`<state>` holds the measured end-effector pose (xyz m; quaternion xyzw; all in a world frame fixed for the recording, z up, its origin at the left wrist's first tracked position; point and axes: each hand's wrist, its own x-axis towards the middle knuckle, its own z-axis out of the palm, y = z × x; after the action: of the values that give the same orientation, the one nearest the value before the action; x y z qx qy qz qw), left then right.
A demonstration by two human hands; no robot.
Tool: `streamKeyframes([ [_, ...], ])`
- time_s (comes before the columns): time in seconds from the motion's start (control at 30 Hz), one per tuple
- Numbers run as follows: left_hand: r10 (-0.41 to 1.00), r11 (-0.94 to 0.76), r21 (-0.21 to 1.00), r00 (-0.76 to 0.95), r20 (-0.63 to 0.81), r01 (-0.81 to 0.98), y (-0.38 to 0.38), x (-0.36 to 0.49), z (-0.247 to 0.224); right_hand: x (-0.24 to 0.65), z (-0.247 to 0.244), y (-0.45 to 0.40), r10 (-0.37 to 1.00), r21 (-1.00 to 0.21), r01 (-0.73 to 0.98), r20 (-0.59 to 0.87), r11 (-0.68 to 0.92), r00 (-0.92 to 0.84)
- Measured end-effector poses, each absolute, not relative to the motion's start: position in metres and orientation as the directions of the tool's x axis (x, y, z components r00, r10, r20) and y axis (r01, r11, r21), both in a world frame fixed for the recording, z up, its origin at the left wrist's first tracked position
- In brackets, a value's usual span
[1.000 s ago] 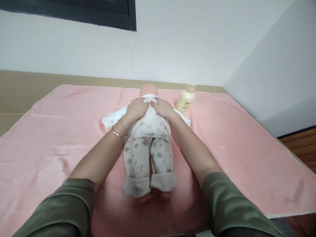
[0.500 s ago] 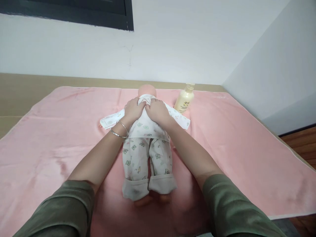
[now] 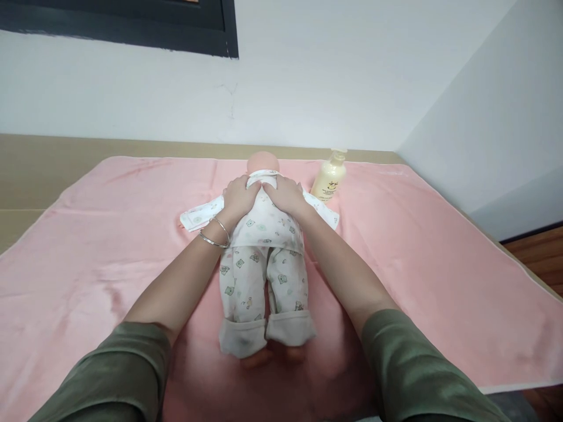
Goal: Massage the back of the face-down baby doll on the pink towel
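Observation:
A baby doll (image 3: 266,231) lies stretched out on a pink sheet, its head at the far end and its feet towards me. It wears a white printed top and matching trousers (image 3: 246,281) with turned-up cuffs; no face shows on its smooth head. My left hand (image 3: 240,194) rests flat on the left side of the doll's upper body, a silver bangle at the wrist. On the other side lies my right hand (image 3: 285,194), also flat, its thumb a little apart from the left thumb. The outer fingertips of both hands are partly hidden over the doll's sides.
A pale yellow pump bottle (image 3: 329,176) stands on the sheet beyond the doll's right-hand sleeve. The pink sheet (image 3: 417,252) covers a light wooden surface (image 3: 26,170) against a white wall (image 3: 308,76). A dark frame (image 3: 176,35) is on the wall at upper left.
My right hand has shifted slightly outward, and the gap between the thumbs is a little wider. The doll and bottle stay in place.

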<state>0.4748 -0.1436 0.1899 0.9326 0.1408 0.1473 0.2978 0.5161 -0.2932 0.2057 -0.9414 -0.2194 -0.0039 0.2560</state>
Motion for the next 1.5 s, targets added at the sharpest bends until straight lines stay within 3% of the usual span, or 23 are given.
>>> streamKeyframes([
  [0.4,0.361,-0.741,0.653,0.913,0.188,0.158,-0.140,0.479,0.186,0.501,0.209,-0.278,0.336,-0.460,0.334,0.080,-0.823,0.938],
  [0.6,0.387,-0.621,0.775,0.905,0.175,0.116,-0.136,0.483,0.181,0.480,0.219,-0.270,0.388,-0.504,0.354,0.041,-0.788,0.921],
  [0.7,0.445,-0.441,0.895,0.882,0.153,0.068,-0.135,0.487,0.178,0.473,0.230,-0.272,0.480,-0.604,0.409,0.050,-0.684,0.876],
  [0.77,0.491,-0.194,0.981,0.863,0.118,-0.024,-0.136,0.489,0.181,0.471,0.239,-0.275,0.568,-0.690,0.473,0.108,-0.548,0.816],
  [0.87,0.501,0.154,0.958,0.855,0.134,-0.241,-0.139,0.487,0.196,0.473,0.247,-0.281,0.599,-0.733,0.563,0.269,-0.380,0.754],
  [1.0,0.435,0.346,0.886,0.890,0.140,-0.308,-0.138,0.470,0.232,0.485,0.243,-0.286,0.506,-0.626,0.627,0.393,-0.464,0.768],
  [1.13,0.388,0.344,0.898,0.912,0.132,-0.276,-0.136,0.448,0.262,0.488,0.225,-0.279,0.498,-0.434,0.596,0.327,-0.676,0.803],
  [1.23,0.396,0.351,0.901,0.912,0.105,-0.256,-0.135,0.442,0.269,0.482,0.217,-0.273,0.546,-0.313,0.609,0.271,-0.728,0.792],
  [1.5,0.618,0.395,0.881,0.785,-0.044,-0.261,-0.125,0.461,0.257,0.486,0.221,-0.275,0.543,-0.341,0.638,0.337,-0.691,0.769],
])
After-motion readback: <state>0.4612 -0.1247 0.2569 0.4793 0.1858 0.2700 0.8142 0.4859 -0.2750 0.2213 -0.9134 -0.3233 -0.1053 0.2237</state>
